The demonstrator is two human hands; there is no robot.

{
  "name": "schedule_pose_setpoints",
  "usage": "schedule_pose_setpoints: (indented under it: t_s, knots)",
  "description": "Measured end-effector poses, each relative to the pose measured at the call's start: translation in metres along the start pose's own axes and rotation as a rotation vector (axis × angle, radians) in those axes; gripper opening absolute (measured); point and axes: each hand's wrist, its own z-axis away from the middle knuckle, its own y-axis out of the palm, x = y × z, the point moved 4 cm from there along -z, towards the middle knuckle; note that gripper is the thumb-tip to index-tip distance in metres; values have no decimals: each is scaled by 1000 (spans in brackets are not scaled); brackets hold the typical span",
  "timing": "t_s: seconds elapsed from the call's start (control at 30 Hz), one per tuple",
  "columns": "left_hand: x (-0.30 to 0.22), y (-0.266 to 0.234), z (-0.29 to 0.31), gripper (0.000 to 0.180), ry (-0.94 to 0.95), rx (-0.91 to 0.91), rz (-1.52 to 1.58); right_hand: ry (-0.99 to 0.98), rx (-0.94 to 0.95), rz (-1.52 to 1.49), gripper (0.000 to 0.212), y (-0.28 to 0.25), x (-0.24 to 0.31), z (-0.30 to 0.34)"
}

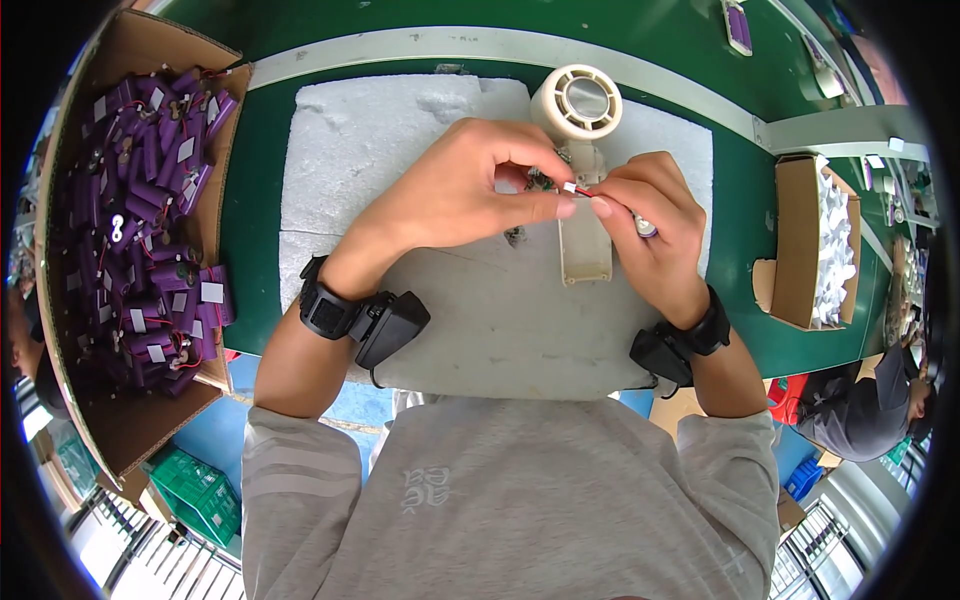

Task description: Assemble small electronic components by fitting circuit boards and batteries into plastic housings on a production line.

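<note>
Above white foam (pixel 340 130), the left hand (pixel 450 185) curls at a white connector (pixel 570 187), grip unclear, while the right hand (pixel 655 215) pinches red wire (pixel 584 192), best kept slack.

A: What's mid-tabletop (pixel 260 205)?
B: Foam sheet (pixel 350 150). Fan (pixel 588 245) on it, right of centre, head (pixel 577 103) at far end, handle toward near edge.
A: Left of foam?
B: Box (pixel 150 48), batteries (pixel 150 200) piled in it. Crate (pixel 200 490) below tabletop level, near side.
A: Right?
B: Second box (pixel 793 245), loose parts (pixel 835 250) in it.
A: Behind?
B: Rail (pixel 400 42), crosswise past foam's far edge.
</note>
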Motion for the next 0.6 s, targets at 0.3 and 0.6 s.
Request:
schedule_pose_setpoints:
  t_s: [0.3, 0.6]
  knots:
    - [1, -5, -1, 19, -154, -48, 107, 108, -26, 19, 13, 3, 0, 1]
    - [1, -10, -2, 35, -204, 9, 247, 49, 20, 26, 14, 7, 0, 1]
